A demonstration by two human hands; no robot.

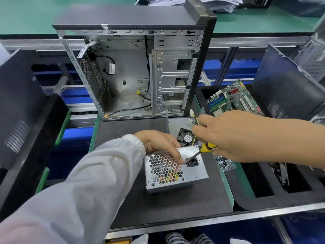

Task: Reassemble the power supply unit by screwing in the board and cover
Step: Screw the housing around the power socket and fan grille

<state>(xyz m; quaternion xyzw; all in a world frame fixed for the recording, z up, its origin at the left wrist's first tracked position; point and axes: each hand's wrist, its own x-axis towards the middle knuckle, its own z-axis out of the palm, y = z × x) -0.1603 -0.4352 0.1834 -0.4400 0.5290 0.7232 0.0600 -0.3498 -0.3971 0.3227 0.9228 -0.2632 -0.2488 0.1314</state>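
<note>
A silver power supply unit [191, 173] with a honeycomb grille and a black power socket lies on the black mat [140, 208]. My left hand [158, 141] grips its far top edge, a finger reaching down toward the socket. My right hand [242, 134] holds a yellow-and-black screwdriver [205, 147]. Its tip meets the unit's face just left of the socket. Yellow and black wires with white plugs [193, 118] trail behind the unit.
An open, stripped computer case [133, 71] stands upright behind the mat. A small black fan [186, 138] lies beside the unit. A clear tray of screws [224, 163] sits at the right. A green motherboard [233, 99] rests in a black foam tray [263, 187].
</note>
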